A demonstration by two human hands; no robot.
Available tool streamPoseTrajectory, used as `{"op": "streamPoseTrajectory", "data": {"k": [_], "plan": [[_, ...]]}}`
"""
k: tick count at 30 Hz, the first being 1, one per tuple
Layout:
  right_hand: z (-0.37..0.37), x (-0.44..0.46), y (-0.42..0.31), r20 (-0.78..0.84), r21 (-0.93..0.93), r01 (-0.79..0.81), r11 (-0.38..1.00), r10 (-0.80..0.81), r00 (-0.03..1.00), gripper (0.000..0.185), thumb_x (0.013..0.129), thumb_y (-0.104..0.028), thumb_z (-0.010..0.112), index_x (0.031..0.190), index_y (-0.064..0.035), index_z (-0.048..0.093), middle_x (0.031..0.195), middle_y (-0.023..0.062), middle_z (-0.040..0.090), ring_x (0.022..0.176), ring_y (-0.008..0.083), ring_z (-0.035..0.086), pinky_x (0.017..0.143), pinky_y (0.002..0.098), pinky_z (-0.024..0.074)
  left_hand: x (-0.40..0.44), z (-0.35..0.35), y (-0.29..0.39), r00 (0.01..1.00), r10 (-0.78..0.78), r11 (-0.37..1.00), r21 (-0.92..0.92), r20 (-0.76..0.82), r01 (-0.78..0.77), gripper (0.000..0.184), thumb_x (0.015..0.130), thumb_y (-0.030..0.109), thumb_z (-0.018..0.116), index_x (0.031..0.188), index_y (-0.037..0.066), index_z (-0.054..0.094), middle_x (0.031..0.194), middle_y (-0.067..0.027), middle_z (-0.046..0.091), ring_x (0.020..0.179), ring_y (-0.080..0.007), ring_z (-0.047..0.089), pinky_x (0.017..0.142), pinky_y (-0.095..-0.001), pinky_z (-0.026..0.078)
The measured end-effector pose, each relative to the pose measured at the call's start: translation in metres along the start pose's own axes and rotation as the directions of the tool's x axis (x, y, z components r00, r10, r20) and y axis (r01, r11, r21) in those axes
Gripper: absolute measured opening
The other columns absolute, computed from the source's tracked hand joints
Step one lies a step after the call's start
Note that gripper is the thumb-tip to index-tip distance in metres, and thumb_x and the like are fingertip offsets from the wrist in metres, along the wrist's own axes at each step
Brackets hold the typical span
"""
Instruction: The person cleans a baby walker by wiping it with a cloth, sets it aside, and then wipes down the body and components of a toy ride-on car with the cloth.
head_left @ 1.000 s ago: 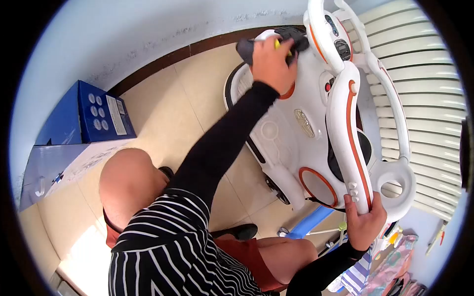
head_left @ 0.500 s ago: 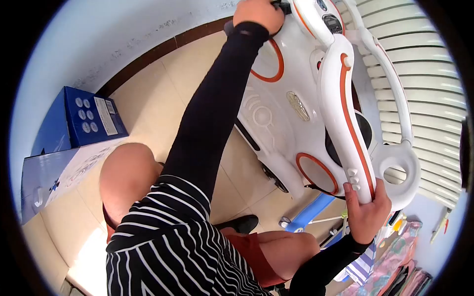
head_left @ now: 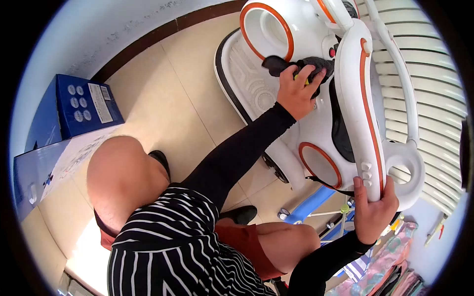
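Note:
A dark cloth (head_left: 321, 67) is bunched under the fingers of my left hand (head_left: 297, 92), against the white body of a ride-on toy vehicle (head_left: 291, 126). A bit of yellow shows between those fingers. Lower right, my right hand (head_left: 375, 207) grips the end of a white bar with an orange stripe (head_left: 363, 113), thumb on one side and fingers on the other, beside small white knobs. An orange-rimmed round opening (head_left: 266, 30) lies above my left hand, and another orange ring (head_left: 320, 165) is below it.
A blue box (head_left: 89, 106) stands on the tiled floor at the left. White radiator fins (head_left: 424, 98) run behind the vehicle on the right. A blue tube with a light frame (head_left: 311, 204) lies below it, near pink patterned fabric (head_left: 395, 246). My knees are at the bottom.
My left hand has come down from the vehicle's upper end to its middle with the dark cloth. My right hand has kept its grip on the bar. The view has shifted slightly.

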State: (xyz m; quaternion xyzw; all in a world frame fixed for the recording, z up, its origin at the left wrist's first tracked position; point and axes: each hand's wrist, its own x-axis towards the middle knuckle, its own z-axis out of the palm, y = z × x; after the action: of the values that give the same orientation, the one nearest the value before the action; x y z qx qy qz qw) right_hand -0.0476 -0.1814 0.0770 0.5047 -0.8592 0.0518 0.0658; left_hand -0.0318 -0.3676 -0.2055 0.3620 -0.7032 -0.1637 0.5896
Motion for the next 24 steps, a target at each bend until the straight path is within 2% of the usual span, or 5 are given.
{"op": "streamPoseTrajectory", "data": {"k": [14, 18, 20, 22, 24], "plan": [[0.001, 0.005, -0.010, 0.048, 0.046, -0.069, 0.997, 0.067, 0.997, 0.042, 0.086, -0.033, 0.081, 0.097, 0.0044, 0.063, 0.073, 0.0138, 0.062, 0.067, 0.0192, 0.053, 0.066, 0.0351, 0.0477, -0.060, -0.022, 0.039, 0.835, -0.270, 0.717, -0.479, 0.479, 0.507, 0.027, 0.077, 0.014, 0.066, 0.102, 0.003, 0.069, 0.109, -0.0174, 0.064, 0.098, -0.0398, 0.063, 0.087, -0.0459, 0.052], [0.002, 0.007, -0.007, -0.003, 0.045, -0.041, 0.998, 0.041, 0.999, 0.050, 0.078, -0.038, 0.086, 0.092, 0.0039, 0.064, 0.070, 0.0185, 0.065, 0.060, 0.0310, 0.062, 0.062, 0.0384, 0.0500, -0.044, -0.032, 0.007, 0.498, -0.218, 0.696, -0.225, 0.839, 0.682, 0.032, 0.074, 0.022, 0.068, 0.099, 0.003, 0.070, 0.100, -0.0207, 0.069, 0.090, -0.0396, 0.066, 0.084, -0.0428, 0.053], [0.004, 0.007, -0.007, -0.008, 0.031, -0.031, 0.999, 0.031, 0.999, 0.049, 0.077, -0.037, 0.087, 0.092, 0.0038, 0.063, 0.069, 0.0177, 0.065, 0.059, 0.0289, 0.061, 0.062, 0.0379, 0.0498, -0.020, -0.053, 0.001, 0.516, -0.276, 0.727, -0.175, 0.811, 0.664, 0.028, 0.077, 0.021, 0.067, 0.099, 0.004, 0.073, 0.104, -0.0188, 0.071, 0.090, -0.0371, 0.067, 0.082, -0.0430, 0.054], [0.002, 0.008, -0.011, 0.019, 0.060, -0.074, 0.995, 0.073, 0.997, 0.048, 0.077, -0.036, 0.087, 0.092, 0.0038, 0.063, 0.069, 0.0176, 0.065, 0.060, 0.0273, 0.062, 0.062, 0.0372, 0.0498, 0.007, -0.061, -0.001, 0.812, -0.470, 0.791, -0.243, 0.347, 0.561, 0.027, 0.080, 0.019, 0.068, 0.103, 0.006, 0.074, 0.100, -0.0167, 0.071, 0.089, -0.0347, 0.068, 0.082, -0.0434, 0.054], [0.003, 0.008, -0.011, 0.007, 0.067, -0.081, 0.994, 0.081, 0.997, 0.047, 0.077, -0.035, 0.087, 0.092, 0.0038, 0.064, 0.070, 0.0177, 0.066, 0.062, 0.0259, 0.064, 0.062, 0.0361, 0.0503, 0.038, -0.063, -0.021, 0.916, -0.372, 0.926, -0.132, -0.149, 0.355, 0.032, 0.076, 0.013, 0.071, 0.107, 0.007, 0.071, 0.106, -0.0159, 0.066, 0.098, -0.0384, 0.064, 0.086, -0.0460, 0.053]]}}
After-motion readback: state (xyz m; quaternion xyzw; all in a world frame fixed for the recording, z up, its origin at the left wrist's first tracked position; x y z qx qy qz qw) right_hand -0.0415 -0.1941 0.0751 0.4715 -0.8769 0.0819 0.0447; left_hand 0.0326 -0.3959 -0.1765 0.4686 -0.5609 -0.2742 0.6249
